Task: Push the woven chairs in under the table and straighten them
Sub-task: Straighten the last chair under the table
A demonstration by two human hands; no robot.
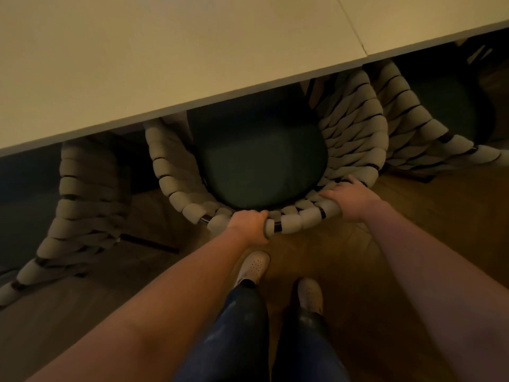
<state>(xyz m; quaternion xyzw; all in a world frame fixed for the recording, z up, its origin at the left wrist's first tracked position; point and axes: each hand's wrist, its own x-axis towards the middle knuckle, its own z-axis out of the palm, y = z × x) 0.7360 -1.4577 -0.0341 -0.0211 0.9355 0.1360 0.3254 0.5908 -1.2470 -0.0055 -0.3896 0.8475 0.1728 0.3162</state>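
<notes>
Your left hand (pixel 249 223) is wrapped tight around the curved back rail of the middle chair (pixel 355 128), fingers (pixel 260 214) curled over the top of the padded woven rim near its lowest point in the view. Your right hand (pixel 348 198) grips the same rail further to the right, its fingers closed over the rim where the weave begins to climb up the side. The chair stands directly in front of you, with the front of its dark seat cushion (pixel 259 164) already tucked beneath the edge of the pale table (pixel 165 64), while the rounded back still sticks out toward you. A second woven chair (pixel 82 194) stands to the left, its back also clear of the table edge, and a third chair (pixel 413 128) sits just beside the middle one on the right, their woven sides nearly touching. Your white shoes (pixel 254 267) are planted on the wooden floor (pixel 429 210) right behind the chair you hold.
</notes>
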